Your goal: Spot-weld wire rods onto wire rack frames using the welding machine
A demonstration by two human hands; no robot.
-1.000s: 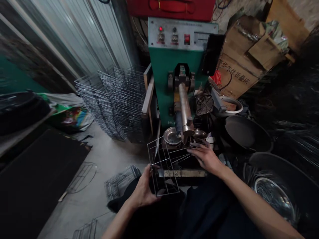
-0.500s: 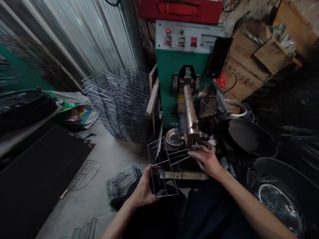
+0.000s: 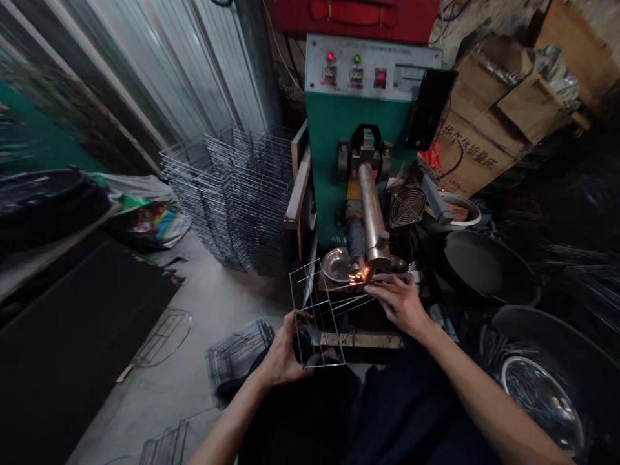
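At the spot welder's electrode (image 3: 372, 213), sparks (image 3: 359, 276) fly where the wire rack frame (image 3: 316, 314) meets the tip, so welding looks like the step in hand. Frame sits upright, held in the air just in front of the machine, its rods running across to the right hand (image 3: 400, 303). Grip of the left hand (image 3: 283, 355) is clamped on the frame's lower wires. Right grip is curled down over the rods near the electrode; cannot tell if clamped or only pressing. Next move seems to call for keeping the frame steady at the tip, then shifting to another joint. Steel dish (image 3: 336, 265) just beside the electrode. Behind: green welder body (image 3: 334, 129), stacked wire racks (image 3: 227, 200) on the concrete floor (image 3: 194, 316). Off right: cardboard box (image 3: 475, 152), black pan (image 3: 487, 265).
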